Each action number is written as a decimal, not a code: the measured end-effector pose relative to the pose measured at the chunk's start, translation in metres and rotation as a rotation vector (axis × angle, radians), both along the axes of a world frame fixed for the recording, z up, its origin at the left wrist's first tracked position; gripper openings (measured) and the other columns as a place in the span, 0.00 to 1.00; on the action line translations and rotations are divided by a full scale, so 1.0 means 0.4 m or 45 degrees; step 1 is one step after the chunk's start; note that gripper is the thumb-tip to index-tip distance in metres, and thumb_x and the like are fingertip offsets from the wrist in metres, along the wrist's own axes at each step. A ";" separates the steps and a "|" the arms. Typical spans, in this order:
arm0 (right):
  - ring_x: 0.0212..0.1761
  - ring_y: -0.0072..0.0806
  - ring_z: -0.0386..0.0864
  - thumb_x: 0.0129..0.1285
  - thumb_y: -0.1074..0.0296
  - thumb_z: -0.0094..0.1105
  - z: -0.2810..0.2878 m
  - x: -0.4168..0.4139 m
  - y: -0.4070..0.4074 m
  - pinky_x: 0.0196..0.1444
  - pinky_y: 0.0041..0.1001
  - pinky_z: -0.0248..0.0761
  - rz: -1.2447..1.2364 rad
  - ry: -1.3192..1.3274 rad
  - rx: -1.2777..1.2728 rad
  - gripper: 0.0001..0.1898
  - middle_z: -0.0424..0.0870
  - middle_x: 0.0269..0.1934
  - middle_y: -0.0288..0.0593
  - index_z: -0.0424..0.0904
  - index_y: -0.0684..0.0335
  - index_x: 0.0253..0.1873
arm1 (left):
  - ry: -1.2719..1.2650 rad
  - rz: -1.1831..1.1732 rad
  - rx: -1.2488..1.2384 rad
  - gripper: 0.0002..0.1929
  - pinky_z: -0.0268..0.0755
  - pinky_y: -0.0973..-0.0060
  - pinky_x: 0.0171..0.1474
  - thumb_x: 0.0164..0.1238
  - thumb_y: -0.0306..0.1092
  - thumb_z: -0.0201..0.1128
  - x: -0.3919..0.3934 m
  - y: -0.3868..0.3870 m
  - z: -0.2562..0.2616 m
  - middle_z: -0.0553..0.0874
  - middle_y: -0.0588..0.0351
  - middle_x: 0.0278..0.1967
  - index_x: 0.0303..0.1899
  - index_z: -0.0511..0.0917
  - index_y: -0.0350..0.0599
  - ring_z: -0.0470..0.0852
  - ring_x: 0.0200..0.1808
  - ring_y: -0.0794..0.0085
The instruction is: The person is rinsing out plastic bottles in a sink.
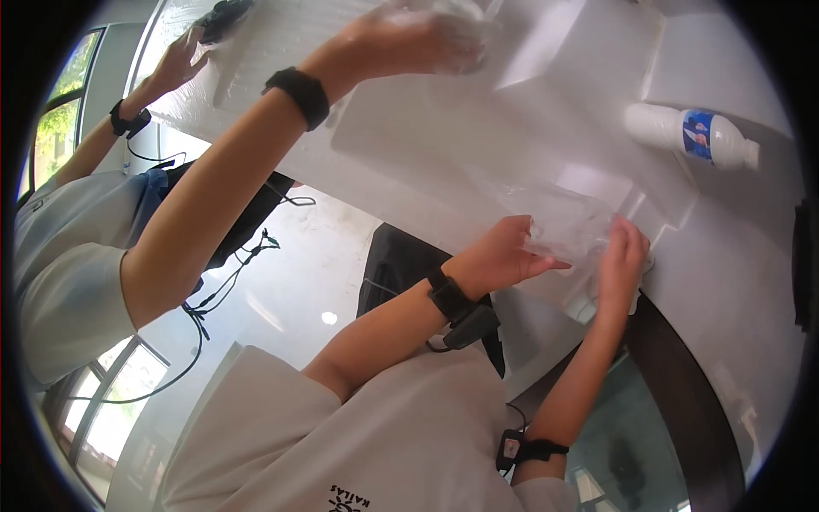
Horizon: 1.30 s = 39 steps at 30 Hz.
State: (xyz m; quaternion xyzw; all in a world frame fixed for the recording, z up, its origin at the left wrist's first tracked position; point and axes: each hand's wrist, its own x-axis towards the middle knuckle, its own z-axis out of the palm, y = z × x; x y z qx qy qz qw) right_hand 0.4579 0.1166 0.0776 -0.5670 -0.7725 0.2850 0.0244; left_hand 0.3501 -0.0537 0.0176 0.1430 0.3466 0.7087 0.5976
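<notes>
A crumpled sheet or bag of clear plastic film [569,221] lies between my two hands, over the white work surface. My left hand [496,256] holds its near left side, the thumb and fingers partly apart around the film. At its right end, my right hand [624,253] pinches the film with bent fingers. Each of my arms wears a black strap with a small device. The film is see-through, and whether anything is inside it cannot be told.
At the right, a white plastic bottle with a blue label [697,136] lies on its side. A co-worker's hand [416,45] holds clear plastic at the top; their other hand [179,61] is near a dark object. A black object [397,269] stands below the white surface's edge [358,208].
</notes>
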 end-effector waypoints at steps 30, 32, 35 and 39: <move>0.68 0.32 0.72 0.74 0.40 0.48 0.014 -0.048 -0.057 0.67 0.40 0.67 -0.266 0.697 -0.871 0.32 0.75 0.66 0.42 0.69 0.59 0.72 | -0.311 -0.071 -0.437 0.44 0.80 0.58 0.56 0.72 0.49 0.56 -0.258 -0.020 0.321 0.58 0.41 0.74 0.80 0.40 0.49 0.83 0.57 0.48; 0.71 0.34 0.68 0.75 0.41 0.47 0.018 -0.066 -0.074 0.69 0.40 0.66 -0.241 0.718 -0.843 0.34 0.70 0.69 0.44 0.65 0.60 0.74 | -0.163 -0.119 -0.456 0.43 0.80 0.59 0.56 0.72 0.49 0.56 -0.267 -0.023 0.321 0.59 0.41 0.73 0.80 0.41 0.49 0.84 0.55 0.50; 0.76 0.37 0.62 0.76 0.40 0.43 0.058 -0.112 -0.103 0.73 0.41 0.62 -0.219 0.658 -0.750 0.35 0.64 0.74 0.47 0.60 0.60 0.77 | 0.054 -0.090 -0.495 0.43 0.81 0.61 0.54 0.72 0.48 0.57 -0.272 -0.020 0.319 0.61 0.40 0.72 0.80 0.42 0.48 0.85 0.53 0.52; 0.60 0.29 0.75 0.77 0.36 0.39 0.129 -0.155 -0.119 0.54 0.29 0.69 -0.125 0.714 -0.691 0.36 0.68 0.72 0.42 0.59 0.55 0.79 | 0.249 0.024 -0.582 0.43 0.81 0.64 0.49 0.69 0.46 0.60 -0.260 -0.007 0.273 0.67 0.35 0.69 0.78 0.46 0.42 0.86 0.47 0.57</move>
